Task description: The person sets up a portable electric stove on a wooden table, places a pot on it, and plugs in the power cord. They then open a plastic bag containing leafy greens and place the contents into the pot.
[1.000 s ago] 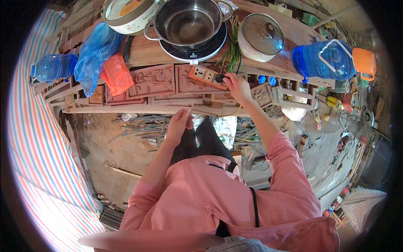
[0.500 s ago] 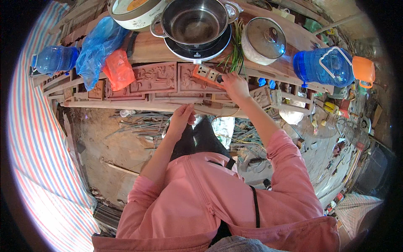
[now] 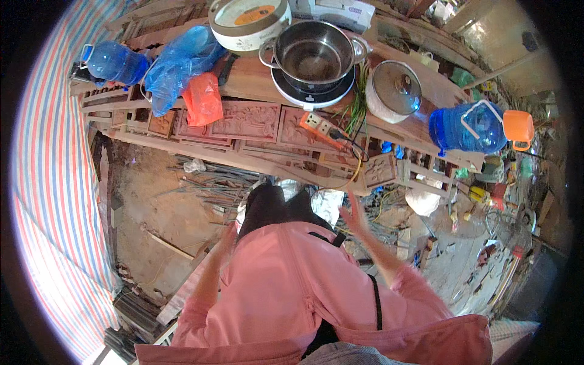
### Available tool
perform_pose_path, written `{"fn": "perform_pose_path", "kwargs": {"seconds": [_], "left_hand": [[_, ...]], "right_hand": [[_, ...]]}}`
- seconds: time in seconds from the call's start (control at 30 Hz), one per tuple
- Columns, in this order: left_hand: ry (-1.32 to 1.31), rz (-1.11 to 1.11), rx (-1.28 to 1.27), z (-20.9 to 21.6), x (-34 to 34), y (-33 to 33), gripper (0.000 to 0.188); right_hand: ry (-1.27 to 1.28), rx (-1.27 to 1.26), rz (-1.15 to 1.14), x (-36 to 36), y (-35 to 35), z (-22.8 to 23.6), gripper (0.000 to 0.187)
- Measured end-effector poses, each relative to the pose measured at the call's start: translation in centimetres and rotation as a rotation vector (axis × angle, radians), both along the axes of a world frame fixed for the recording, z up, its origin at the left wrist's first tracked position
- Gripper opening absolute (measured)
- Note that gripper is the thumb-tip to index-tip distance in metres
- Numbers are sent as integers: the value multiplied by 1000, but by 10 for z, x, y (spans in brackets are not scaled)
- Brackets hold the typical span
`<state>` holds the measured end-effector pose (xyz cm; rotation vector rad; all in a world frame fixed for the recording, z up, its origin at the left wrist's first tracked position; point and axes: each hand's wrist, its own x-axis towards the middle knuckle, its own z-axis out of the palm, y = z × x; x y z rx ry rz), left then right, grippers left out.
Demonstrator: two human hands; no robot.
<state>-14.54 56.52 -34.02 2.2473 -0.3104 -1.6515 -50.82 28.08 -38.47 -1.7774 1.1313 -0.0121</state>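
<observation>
The right hand [image 3: 358,224], blurred, is empty, its fingers spread, just short of the table [image 3: 255,76]; the left hand [image 3: 229,236], also blurred, hangs low beside the thigh, and I cannot tell whether it is spread or closed. Beyond the right hand, the orange power strip [image 3: 316,125] lies tilted along the table's near side, a black plug [image 3: 336,134] at its right end. Its yellow cable [image 3: 354,174] loops toward the person, so a hand or knee snagging it could drag the strip down or loosen the plug.

The strip is flat and oblong, above reddish wooden panels [image 3: 249,120] carved in relief. Farther off, a shiny round metal pot [image 3: 313,58] sits on a glossy black cooker [image 3: 310,96]; slender green stalks [image 3: 360,94] lie to its right, beside a glass-lidded pot [image 3: 378,100]. Left are crinkled blue [image 3: 185,67] and red [image 3: 204,100] plastic bags.
</observation>
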Motion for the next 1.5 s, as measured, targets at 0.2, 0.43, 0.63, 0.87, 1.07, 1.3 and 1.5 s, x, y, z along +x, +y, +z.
{"fn": "perform_pose_path", "kwargs": {"seconds": [0.2,0.43,0.63,0.87,1.07,1.3,1.5], "left_hand": [[104,214,216,-10,-47,118,56],[285,549,41,-26,-81,101,61],[671,987,-244,-35,-43,64,65],[-269,-170,-167,-34,54,-4,44],[-674,189,-648,9,197,-90,35],[-1179,151,-488,19,388,-188,52],[-686,9,-1028,12,349,-254,53]], "right_hand": [[303,372,-337,-100,139,-51,68],[279,368,-380,-106,116,-46,56],[283,313,-267,-88,87,-33,47],[293,149,84,-4,38,21,36],[-65,47,-73,196,-7,111,22],[-416,-301,460,485,-26,159,26],[-466,-217,515,650,-47,144,26]]}}
